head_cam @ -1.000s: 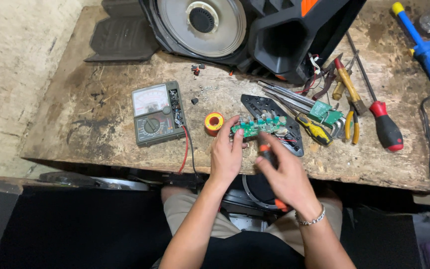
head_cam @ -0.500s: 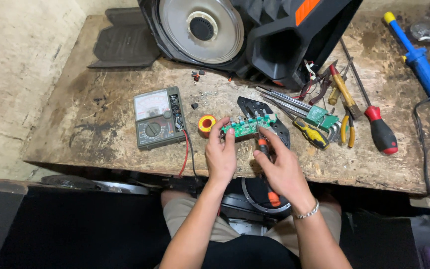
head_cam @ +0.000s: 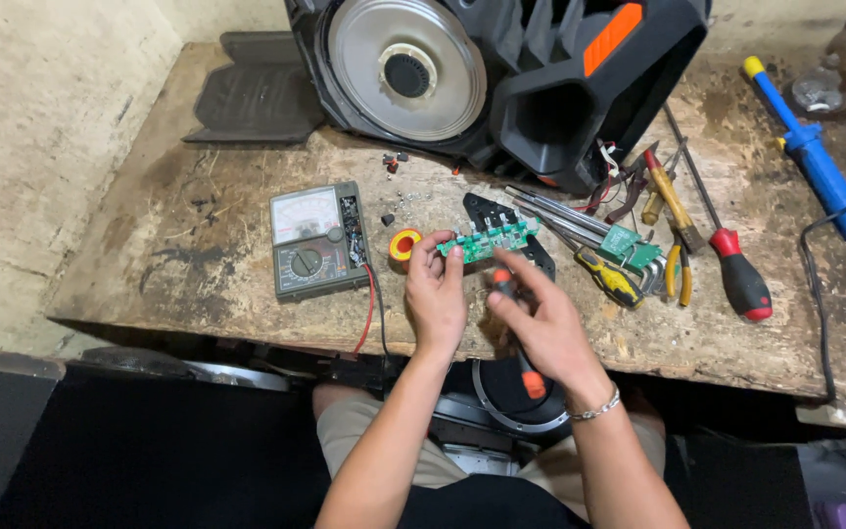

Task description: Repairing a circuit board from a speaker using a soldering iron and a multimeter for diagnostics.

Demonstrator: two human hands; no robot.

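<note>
- At the lower centre of the frame, the right hand (head_cam: 540, 328) is clamped on a soldering iron (head_cam: 516, 328) with an orange-and-black handle, its tip raised towards the board.
- Just left of it, the left hand (head_cam: 436, 294) is closed on the near edge of a green circuit board (head_cam: 487, 240), held over a black panel (head_cam: 511, 230) on the wooden tabletop (head_cam: 149, 245).
- The step in hand is judged to be soldering work on the board; a steady grip and a careful touch of the tip on one joint are called for next.
- A yellow solder roll (head_cam: 404, 244) lies just left of the board, and an analogue multimeter (head_cam: 317, 240) farther left.
- Screwdrivers and pliers (head_cam: 678, 255) are spread at the right.
- At the top centre, a black speaker cabinet (head_cam: 501, 69) lies on its side.
</note>
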